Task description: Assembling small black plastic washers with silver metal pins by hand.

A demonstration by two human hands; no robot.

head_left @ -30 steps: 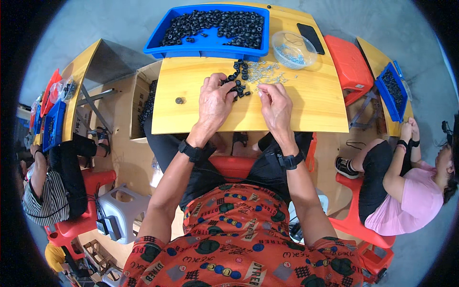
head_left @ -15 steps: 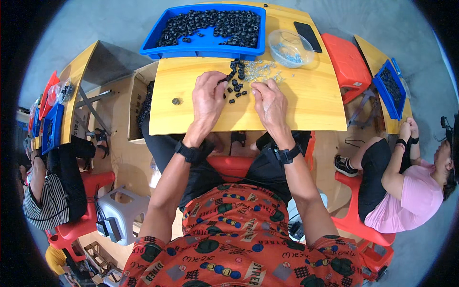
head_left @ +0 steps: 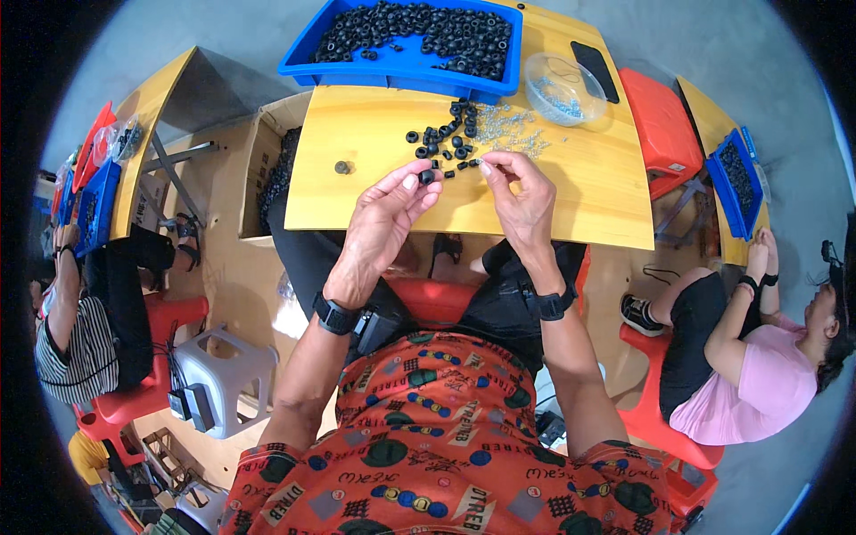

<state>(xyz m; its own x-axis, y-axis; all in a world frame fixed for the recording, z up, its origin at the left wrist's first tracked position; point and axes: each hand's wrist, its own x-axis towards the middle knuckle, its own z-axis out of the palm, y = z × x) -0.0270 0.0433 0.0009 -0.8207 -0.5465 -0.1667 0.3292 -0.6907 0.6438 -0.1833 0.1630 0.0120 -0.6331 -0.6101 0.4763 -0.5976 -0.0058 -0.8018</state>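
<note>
My left hand [head_left: 392, 204] is turned partly palm up near the table's front edge, its fingers closed on a black round hollow plastic piece [head_left: 426, 177]. My right hand [head_left: 520, 198] pinches a small black cylindrical piece [head_left: 475, 163] between thumb and forefinger, slightly right of the left hand. Just beyond both hands lies a loose cluster of black plastic pieces [head_left: 432, 135], some round and some small cylinders. Beside it spread many tiny silvery pieces [head_left: 513, 127], too small to make out clearly.
A blue tray [head_left: 406, 82] of black round pieces stands at the table's far side. Right of it are a clear round tub [head_left: 571, 114] with silvery pieces and a black phone [head_left: 595, 71]. One dark piece [head_left: 342, 167] lies alone at left. Co-workers sit on both sides.
My left hand has turned its palm upward, showing the round black piece. My right hand has lifted a small black cylinder into its pinch. The whole view has shifted slightly.
</note>
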